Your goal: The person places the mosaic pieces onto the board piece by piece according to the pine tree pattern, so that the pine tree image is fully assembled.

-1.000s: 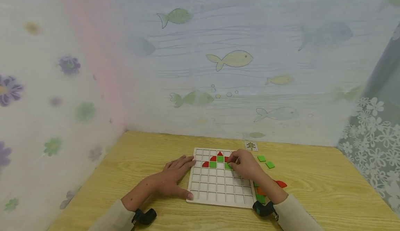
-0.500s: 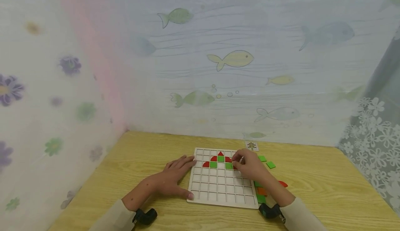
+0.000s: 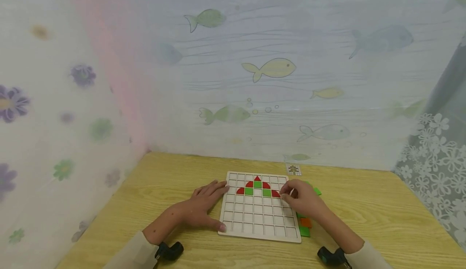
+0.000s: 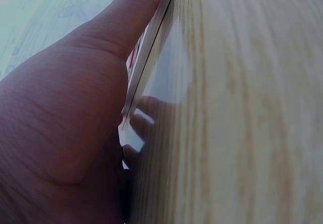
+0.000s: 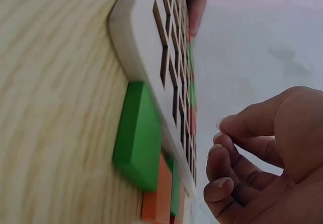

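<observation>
A pale wooden grid board (image 3: 256, 222) lies flat on the table. Near its top sit a red triangle (image 3: 257, 178), several green squares (image 3: 267, 192) and several red quarter-round pieces (image 3: 240, 191). My left hand (image 3: 202, 210) rests along the board's left edge, fingers spread and thumb at the lower left corner. My right hand (image 3: 303, 199) hovers at the board's right side, beside the outermost red quarter-round (image 3: 275, 193). In the right wrist view its fingers (image 5: 218, 161) are loosely curled, thumb close to the index fingertip, and nothing shows between them.
Green blocks (image 5: 139, 138) and an orange block (image 3: 306, 223) lie against the board's right edge. Partly behind my right hand lie more green squares (image 3: 318, 191). A small patterned card (image 3: 293, 169) is behind the board, near the fish-printed wall covering (image 3: 225, 79).
My right hand has moved rightward, from a green square to beyond the red quarter-round at the row's right end, which now shows in its cell. My left hand has stayed in place.
</observation>
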Motion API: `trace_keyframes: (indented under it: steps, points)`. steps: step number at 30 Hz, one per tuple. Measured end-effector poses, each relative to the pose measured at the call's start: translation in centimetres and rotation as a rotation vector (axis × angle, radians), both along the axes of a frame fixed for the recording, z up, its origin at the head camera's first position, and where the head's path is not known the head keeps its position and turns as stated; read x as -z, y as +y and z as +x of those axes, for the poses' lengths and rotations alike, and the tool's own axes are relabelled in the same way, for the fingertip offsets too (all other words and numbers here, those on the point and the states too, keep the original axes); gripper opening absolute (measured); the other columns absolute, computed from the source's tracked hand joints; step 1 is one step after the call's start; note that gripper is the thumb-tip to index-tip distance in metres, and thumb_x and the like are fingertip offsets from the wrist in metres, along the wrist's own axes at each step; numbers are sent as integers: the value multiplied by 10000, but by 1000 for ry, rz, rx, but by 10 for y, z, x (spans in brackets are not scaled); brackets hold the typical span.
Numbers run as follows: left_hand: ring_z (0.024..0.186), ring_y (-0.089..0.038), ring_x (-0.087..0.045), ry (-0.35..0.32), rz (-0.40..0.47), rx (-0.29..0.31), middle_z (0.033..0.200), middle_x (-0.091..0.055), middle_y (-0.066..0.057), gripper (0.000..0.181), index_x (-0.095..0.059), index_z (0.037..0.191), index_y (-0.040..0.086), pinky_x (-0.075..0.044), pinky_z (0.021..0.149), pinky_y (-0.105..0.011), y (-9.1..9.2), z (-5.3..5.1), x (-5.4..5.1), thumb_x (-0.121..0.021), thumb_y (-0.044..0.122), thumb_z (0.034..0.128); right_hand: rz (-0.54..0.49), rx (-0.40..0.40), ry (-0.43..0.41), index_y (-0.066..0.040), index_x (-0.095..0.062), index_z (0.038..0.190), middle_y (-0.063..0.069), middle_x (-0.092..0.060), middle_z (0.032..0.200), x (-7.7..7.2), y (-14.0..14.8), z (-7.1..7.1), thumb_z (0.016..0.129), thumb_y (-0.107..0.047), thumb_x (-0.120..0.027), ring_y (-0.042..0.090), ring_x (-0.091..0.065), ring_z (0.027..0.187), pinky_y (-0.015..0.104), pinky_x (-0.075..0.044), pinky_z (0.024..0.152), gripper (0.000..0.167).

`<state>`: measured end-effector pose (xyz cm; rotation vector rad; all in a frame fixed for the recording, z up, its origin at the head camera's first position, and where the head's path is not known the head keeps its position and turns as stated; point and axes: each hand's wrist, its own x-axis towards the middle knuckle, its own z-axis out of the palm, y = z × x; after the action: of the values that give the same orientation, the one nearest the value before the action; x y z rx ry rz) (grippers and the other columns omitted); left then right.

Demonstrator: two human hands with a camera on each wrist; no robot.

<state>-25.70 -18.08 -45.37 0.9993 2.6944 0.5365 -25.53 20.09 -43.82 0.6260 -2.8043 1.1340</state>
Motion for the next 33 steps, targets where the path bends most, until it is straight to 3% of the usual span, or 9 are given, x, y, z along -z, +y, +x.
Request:
trace_keyframes:
  steps: [18, 28, 33]
  points:
    - [1648, -347, 1, -11, 12, -2, 1792, -78, -18, 1174, -165, 1726, 207, -129, 1229, -687, 0, 0, 0, -716, 776, 859, 36, -23, -5, -109, -754, 977, -55, -681, 923, 3, 42, 31, 981, -88, -749, 58, -572, 723, 261, -514, 649, 22]
    - [1648, -343, 9, -10, 13, -8, 1793, -72, -18, 1180, -162, 1727, 215, -121, 1231, -689, 0, 0, 1, -711, 787, 853, 76, -65, -7, -199, -744, 949, -83, -651, 918, 3, 58, 51, 929, -96, -822, 28, -524, 721, 252, -483, 621, 131]
    - [1645, -369, 1, -8, 23, 3, 1791, -73, -50, 1169, -174, 1724, 191, -126, 1220, -709, 0, 0, 0, -728, 756, 864, 92, -100, 23, -245, -754, 948, -101, -648, 933, 3, 62, 53, 911, -90, -836, 34, -516, 699, 248, -467, 608, 178]
